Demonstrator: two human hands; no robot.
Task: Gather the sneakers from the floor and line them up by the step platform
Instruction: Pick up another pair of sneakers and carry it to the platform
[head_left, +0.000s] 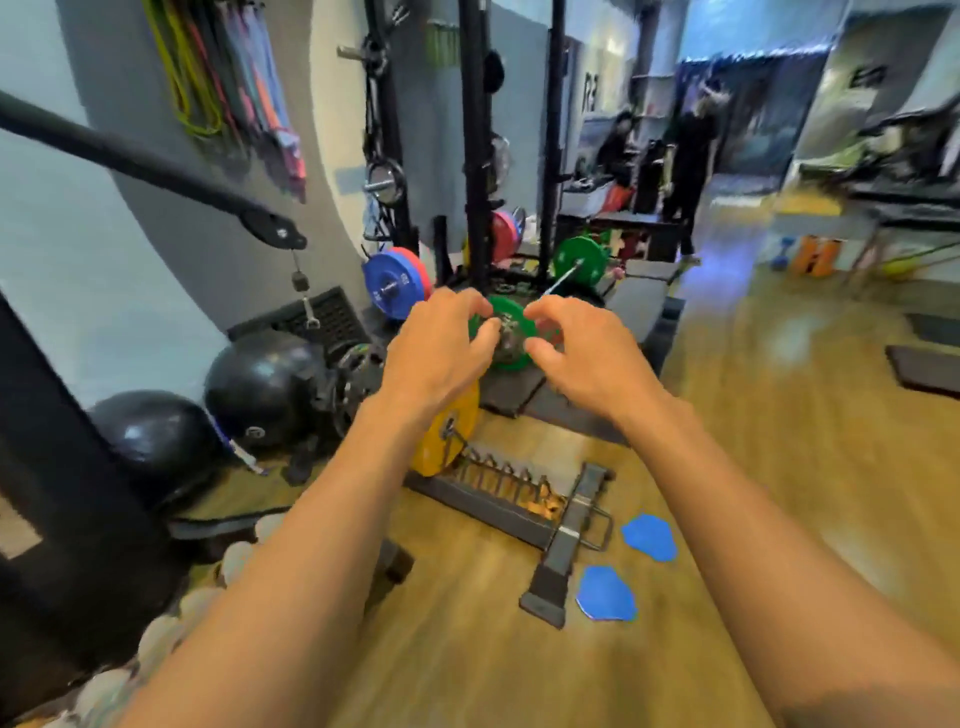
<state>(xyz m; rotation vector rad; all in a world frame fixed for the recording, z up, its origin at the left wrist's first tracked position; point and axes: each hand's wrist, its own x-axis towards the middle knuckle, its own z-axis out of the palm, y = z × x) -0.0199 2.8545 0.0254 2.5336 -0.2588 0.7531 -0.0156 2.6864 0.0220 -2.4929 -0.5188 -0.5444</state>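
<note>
Grip: my left hand (441, 345) and right hand (589, 356) are out in front, side by side and just apart. The fingers are loosely curled and neither hand holds anything. The frame is blurred.

Task items: I cannot tell from this view where the sneakers or the step platform are.

Near: light wooden plank floor (779, 467). Two flat blue plastic discs (605, 592) lie on it beside the foot of a low black metal plate rack (558, 551). A yellow round weight plate (449, 434) stands upright in the rack's far end, below my left wrist.

Left: two black rubber exercise balls (260, 384) sit on the floor near the grey wall.

Middle: a green round weight plate (511, 358) on a barbell shows in the gap between my hands. I cannot tell whether my fingers touch it. A blue round weight plate (387, 286) is to its left.

Far: tall black steel rack uprights (475, 130), and coloured elastic bands (228, 78) hanging on the wall. Two people in dark clothes (685, 156) stand well back.
</note>
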